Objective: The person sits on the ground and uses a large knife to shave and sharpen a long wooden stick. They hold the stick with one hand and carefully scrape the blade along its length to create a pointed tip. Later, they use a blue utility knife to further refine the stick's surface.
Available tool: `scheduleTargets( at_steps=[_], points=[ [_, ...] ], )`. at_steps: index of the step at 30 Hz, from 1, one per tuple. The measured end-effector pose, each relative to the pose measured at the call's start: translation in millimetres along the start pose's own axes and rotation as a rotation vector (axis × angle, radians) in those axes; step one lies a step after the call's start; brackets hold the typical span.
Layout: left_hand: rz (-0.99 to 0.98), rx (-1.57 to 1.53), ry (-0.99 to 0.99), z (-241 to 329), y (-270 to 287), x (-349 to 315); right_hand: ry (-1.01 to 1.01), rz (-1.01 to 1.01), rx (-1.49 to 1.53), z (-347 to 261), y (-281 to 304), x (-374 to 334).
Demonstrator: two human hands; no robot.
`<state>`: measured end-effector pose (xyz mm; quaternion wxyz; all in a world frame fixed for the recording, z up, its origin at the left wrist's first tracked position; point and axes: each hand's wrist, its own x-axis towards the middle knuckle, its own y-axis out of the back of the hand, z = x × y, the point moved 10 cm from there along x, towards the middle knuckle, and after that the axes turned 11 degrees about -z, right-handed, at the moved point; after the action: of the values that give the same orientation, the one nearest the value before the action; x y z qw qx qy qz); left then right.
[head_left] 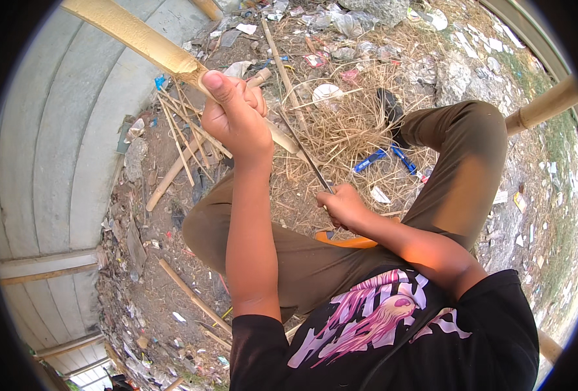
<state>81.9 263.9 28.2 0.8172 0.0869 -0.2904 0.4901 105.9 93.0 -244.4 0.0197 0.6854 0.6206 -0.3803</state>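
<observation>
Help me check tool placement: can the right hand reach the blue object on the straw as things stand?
Probably yes: nothing visible blocks the right hand from the blue object, though the hand grips a knife it may need to put down first.

Cannot see the far end of the bamboo strip (132, 40), cut off by the top edge, nor the handle of the knife (310, 159), mostly hidden inside the right hand (342, 206). Cannot identify the orange thing (349, 242), partly covered by the right forearm (406, 242), or the tiniest litter (178, 317).
</observation>
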Motion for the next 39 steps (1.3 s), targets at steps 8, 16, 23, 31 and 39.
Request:
scheduleTargets(
  at_steps=[8,16,23,31,39],
  points=[
    [0.07,0.034,0.012,-3.1,13.7,3.0,0.579,0.075,0.012,-104.2,14.9,-31.7],
    [-0.028,0.051,-0.047,0.2,-13.9,5.8,0.403,0.184,-0.247,-54.1,24.4,-7.6],
    [0.017,0.053,0.008,-3.1,-1.0,1.8,-0.355,-0.229,0.38,9.6,-5.8,7.0],
    [0.03,0.068,-0.023,-3.0,4.5,2.0,0.42,0.18,-0.396,-93.2,6.3,-30.4],
    [0.007,0.055,-0.036,-4.4,-3.7,3.7,0.587,0.263,-0.419,-68.1,17.6,-26.0]
  ],
)
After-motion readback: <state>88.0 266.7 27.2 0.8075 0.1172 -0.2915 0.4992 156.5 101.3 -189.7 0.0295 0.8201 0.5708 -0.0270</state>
